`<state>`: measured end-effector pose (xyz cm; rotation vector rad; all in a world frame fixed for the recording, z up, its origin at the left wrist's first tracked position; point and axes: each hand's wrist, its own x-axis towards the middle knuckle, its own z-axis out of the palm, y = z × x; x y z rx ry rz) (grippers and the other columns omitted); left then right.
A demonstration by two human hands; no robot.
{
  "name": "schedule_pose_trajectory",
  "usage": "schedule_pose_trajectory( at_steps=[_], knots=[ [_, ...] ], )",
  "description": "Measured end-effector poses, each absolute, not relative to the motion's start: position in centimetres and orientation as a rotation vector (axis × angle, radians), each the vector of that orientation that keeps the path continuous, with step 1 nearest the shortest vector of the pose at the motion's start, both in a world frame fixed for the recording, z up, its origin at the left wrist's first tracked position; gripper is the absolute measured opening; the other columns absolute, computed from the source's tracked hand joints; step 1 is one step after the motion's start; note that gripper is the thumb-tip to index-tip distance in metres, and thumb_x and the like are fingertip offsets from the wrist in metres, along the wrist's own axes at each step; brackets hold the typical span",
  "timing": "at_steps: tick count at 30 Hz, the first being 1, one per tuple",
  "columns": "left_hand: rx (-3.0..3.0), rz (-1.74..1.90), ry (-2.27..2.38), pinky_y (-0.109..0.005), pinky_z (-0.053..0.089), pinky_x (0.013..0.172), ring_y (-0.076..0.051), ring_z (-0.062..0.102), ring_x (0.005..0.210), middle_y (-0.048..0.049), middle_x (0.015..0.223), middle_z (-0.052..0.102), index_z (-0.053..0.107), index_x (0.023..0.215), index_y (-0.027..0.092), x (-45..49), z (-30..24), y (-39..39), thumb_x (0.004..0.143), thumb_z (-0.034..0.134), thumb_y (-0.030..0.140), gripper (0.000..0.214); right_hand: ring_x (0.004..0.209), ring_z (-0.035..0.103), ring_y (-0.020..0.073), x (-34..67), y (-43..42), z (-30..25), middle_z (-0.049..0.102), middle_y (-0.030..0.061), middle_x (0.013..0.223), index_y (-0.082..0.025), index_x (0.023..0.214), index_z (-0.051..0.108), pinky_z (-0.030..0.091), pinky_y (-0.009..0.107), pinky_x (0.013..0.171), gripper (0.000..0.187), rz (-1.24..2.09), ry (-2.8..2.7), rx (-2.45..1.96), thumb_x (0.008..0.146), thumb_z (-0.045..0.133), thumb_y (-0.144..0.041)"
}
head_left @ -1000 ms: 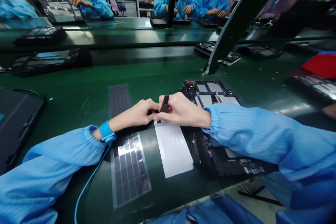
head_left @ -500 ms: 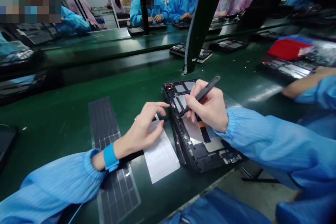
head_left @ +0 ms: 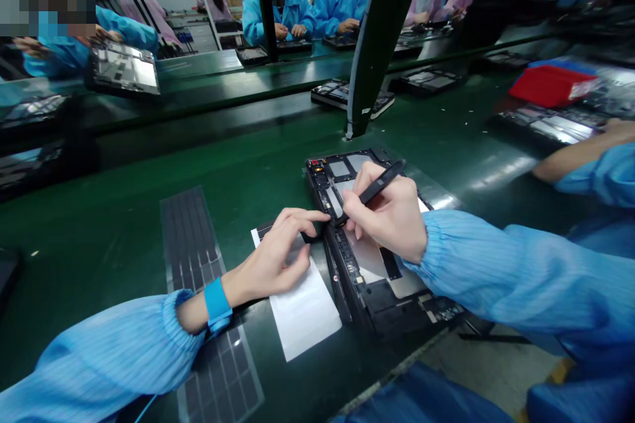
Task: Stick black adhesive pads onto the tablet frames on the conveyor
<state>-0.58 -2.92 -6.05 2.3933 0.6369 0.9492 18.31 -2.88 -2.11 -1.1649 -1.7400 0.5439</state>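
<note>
An opened tablet chassis (head_left: 377, 277) lies on the green belt (head_left: 124, 218) in front of me, its boards and grey shields exposed. My right hand (head_left: 389, 215) is closed on black tweezers (head_left: 374, 188), their tip down at the chassis's left edge. My left hand (head_left: 275, 254) rests on a white backing sheet (head_left: 305, 307) beside the chassis. Its forefinger and thumb pinch a small black piece (head_left: 313, 235) right at the tweezers' tip. A blue wrist strap (head_left: 218, 304) circles my left wrist.
A long sheet of dark adhesive pads (head_left: 196, 277) lies left of the white sheet. A slanted dark post (head_left: 374, 33) stands just behind the chassis. A neighbour's forearm (head_left: 575, 158), a red tray (head_left: 548, 86) and more chassis lie at right. Several people work beyond.
My left hand has moved right to the chassis edge and now pinches the black piece. My right hand has lowered the tweezers slightly toward that edge. The view has shifted a little.
</note>
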Motion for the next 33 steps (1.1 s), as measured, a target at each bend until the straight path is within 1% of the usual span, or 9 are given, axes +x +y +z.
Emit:
schedule_pose_trajectory(
  at_steps=[5,11,14,17,19,23,26,29,33],
  knots=[
    [2.463,0.918,0.59,-0.038,0.041,0.087,-0.02,0.043,0.103,-0.0097,0.119,0.051,0.038,0.094,0.02,-0.8,-6.2,-2.5,0.072,0.04,0.0,0.029,0.046,0.043,0.0087,17.9,-3.5,-2.1,0.042,-0.0019,0.052,-0.02,0.056,0.036,0.038,0.024,0.046,0.026,0.256,-1.887,-1.026,0.077,0.051,-0.016],
    [2.738,0.737,0.603,-0.036,0.041,0.083,-0.022,0.044,0.097,-0.0087,0.102,0.059,0.043,0.084,0.017,0.5,-4.8,-3.4,0.071,0.037,0.0,0.023,0.049,0.051,0.0106,18.6,-3.4,-0.4,0.049,-0.0004,0.057,-0.02,0.062,0.043,0.041,0.025,0.047,0.023,0.293,-1.703,-1.048,0.08,0.055,-0.026],
    [2.828,0.571,0.602,-0.036,0.04,0.087,-0.023,0.043,0.102,-0.0103,0.107,0.057,0.048,0.093,0.014,-0.1,-2.9,-3.4,0.075,0.036,0.002,0.024,0.059,0.057,0.0104,17.7,-2.1,2.1,0.054,0.0002,0.066,-0.019,0.071,0.048,0.043,0.024,0.053,0.017,0.385,-1.694,-0.976,0.082,0.055,-0.031],
    [2.632,0.598,0.939,-0.032,0.04,0.088,-0.02,0.047,0.101,-0.0089,0.112,0.053,0.046,0.106,0.014,-4.3,-1.1,-1.6,0.078,0.04,0.01,0.028,0.07,0.058,0.0108,14.9,-0.4,3.3,0.058,0.0008,0.074,-0.017,0.074,0.053,0.043,0.023,0.06,0.017,0.523,-1.91,-0.869,0.078,0.06,-0.032],
    [2.431,0.532,1.288,-0.029,0.043,0.074,-0.019,0.052,0.085,-0.0066,0.095,0.056,0.05,0.096,0.013,-8.6,-0.5,-0.3,0.081,0.046,0.025,0.019,0.07,0.058,0.012,12.1,0.5,2.7,0.059,0.0012,0.072,-0.016,0.072,0.055,0.044,0.023,0.061,0.018,0.685,-2.079,-0.796,0.076,0.063,-0.032],
    [2.069,0.014,1.413,-0.022,0.039,0.061,-0.015,0.052,0.07,-0.001,0.077,0.057,0.053,0.087,0.014,-15.5,-0.5,0.9,0.074,0.055,0.04,0.029,0.064,0.061,0.0127,6.1,1.2,-0.8,0.06,0.0018,0.068,-0.013,0.072,0.054,0.046,0.023,0.059,0.016,1.133,-2.336,-0.672,0.078,0.06,-0.027],
    [1.978,-0.173,1.324,-0.021,0.038,0.062,-0.015,0.052,0.074,-0.0003,0.08,0.057,0.053,0.088,0.014,-16.8,-1.2,1.1,0.066,0.062,0.04,0.035,0.064,0.062,0.0119,3.2,1.3,-3.1,0.061,0.0023,0.072,-0.012,0.077,0.055,0.046,0.022,0.06,0.014,1.289,-2.343,-0.663,0.081,0.056,-0.025],
    [1.952,-0.154,1.274,-0.022,0.04,0.066,-0.017,0.053,0.081,-0.0017,0.088,0.058,0.051,0.089,0.014,-16.2,-1.9,1.5,0.061,0.067,0.036,0.039,0.065,0.062,0.0113,2.3,1.3,-4.1,0.061,0.002,0.073,-0.012,0.08,0.056,0.046,0.021,0.061,0.012,1.288,-2.296,-0.645,0.081,0.054,-0.024],
    [1.94,-0.113,1.197,-0.022,0.042,0.067,-0.019,0.056,0.08,-0.0012,0.085,0.062,0.053,0.087,0.015,-15.3,-2.3,1.9,0.058,0.07,0.03,0.037,0.065,0.061,0.0112,2.6,1.1,-3.8,0.062,0.0026,0.074,-0.012,0.084,0.057,0.045,0.021,0.06,0.013,1.267,-2.327,-0.638,0.081,0.055,-0.024]
  ],
)
